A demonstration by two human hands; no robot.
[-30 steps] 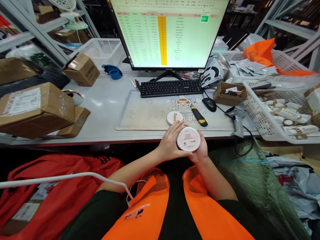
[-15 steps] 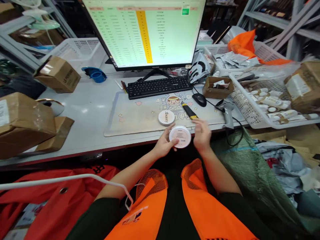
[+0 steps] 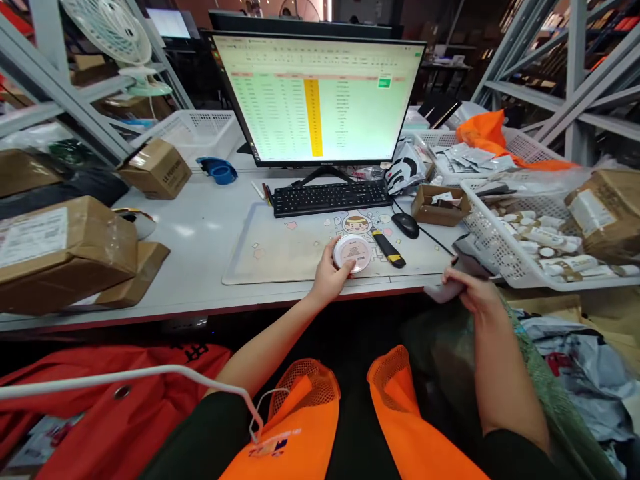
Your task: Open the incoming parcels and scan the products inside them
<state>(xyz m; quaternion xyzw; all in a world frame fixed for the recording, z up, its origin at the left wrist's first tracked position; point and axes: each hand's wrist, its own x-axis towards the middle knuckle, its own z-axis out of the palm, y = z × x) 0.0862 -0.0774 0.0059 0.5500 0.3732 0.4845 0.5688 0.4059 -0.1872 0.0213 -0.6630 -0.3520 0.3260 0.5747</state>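
Metal shelving and a pale green fan stand behind a light grey surface, where a monitor shows a spreadsheet with one yellow column. Before it sit a black keyboard and a desk mat printed with a cartoon face.

Both hands are occupied and well apart. At the mat's front edge, the left hand grips a round white container, its printed label turned up and the thumb lying over the label's lower part; whether the container touches the mat cannot be told. Just right of it lies a black-and-yellow utility knife, with a black mouse beyond.

Off to the right, the right hand has its fingers closed around a grey barcode scanner, held tilted near the surface's front edge. Close by, a white plastic basket holds many white tubes, and a small open cardboard box sits to its left.

Cardboard cartons are stacked at the far left, a blue tape dispenser farther back.
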